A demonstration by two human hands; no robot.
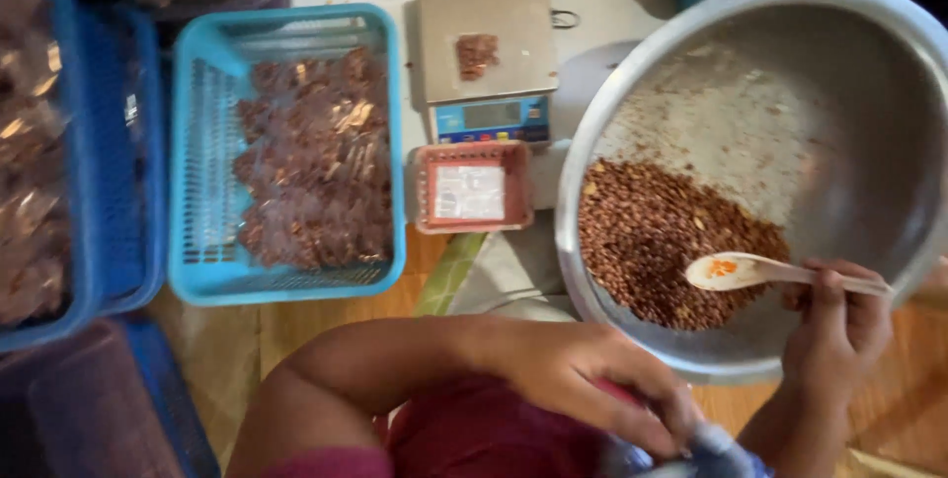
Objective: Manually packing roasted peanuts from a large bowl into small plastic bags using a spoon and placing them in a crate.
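Right hand (pixel 837 332) grips pale plastic spoon (pixel 750 271), handle rightward, bowl over brown nuts (pixel 657 241) in steel basin (pixel 681 63); left hand (pixel 583 379), nearer the body, pinches clear bag (pixel 691 448).

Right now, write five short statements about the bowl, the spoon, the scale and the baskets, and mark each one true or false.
1. The right hand holds a spoon over the metal bowl. True.
2. The metal bowl is filled to the brim. False: the brown nuts cover only its lower left part.
3. A small brown portion lies on the scale. True.
4. The light blue basket holds nothing. False: it holds many clear packets of brown contents.
5. The left hand rests on the scale. False: its fingers pinch something pale near the lower edge of the view.
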